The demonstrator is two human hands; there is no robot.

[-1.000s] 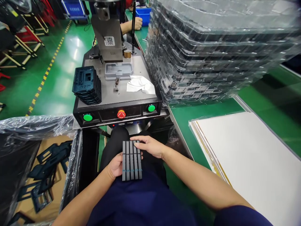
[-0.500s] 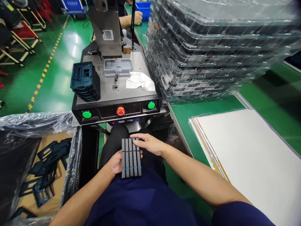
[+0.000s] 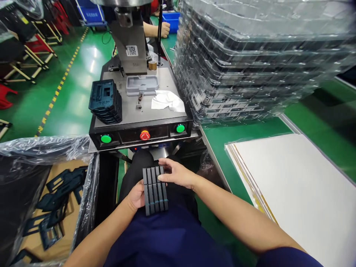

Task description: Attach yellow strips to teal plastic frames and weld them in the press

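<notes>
On my lap lies a stack of several flat black parts (image 3: pixel 154 191), standing on edge side by side. My left hand (image 3: pixel 137 195) grips the stack from its left side, fingers wrapped under it. My right hand (image 3: pixel 175 173) rests on the stack's far right end, with thumb and fingers closed on the top of the rightmost parts. Straight ahead stands a press machine (image 3: pixel 139 111) with a grey fixture nest (image 3: pixel 142 83) on its plate.
A stack of black frames (image 3: pixel 105 101) and a white cloth (image 3: pixel 168 101) sit on the machine plate; two green buttons and a red stop button line its front. Stacked clear trays (image 3: pixel 250 63) fill the right bench above white sheets (image 3: pixel 294 185). A lined box (image 3: pixel 52 200) of black frames stands left. Another person's hand (image 3: pixel 164 29) shows far back.
My right hand has shifted slightly and curled onto the far end of the stack, which now lies a little tilted. The view has drifted slightly.
</notes>
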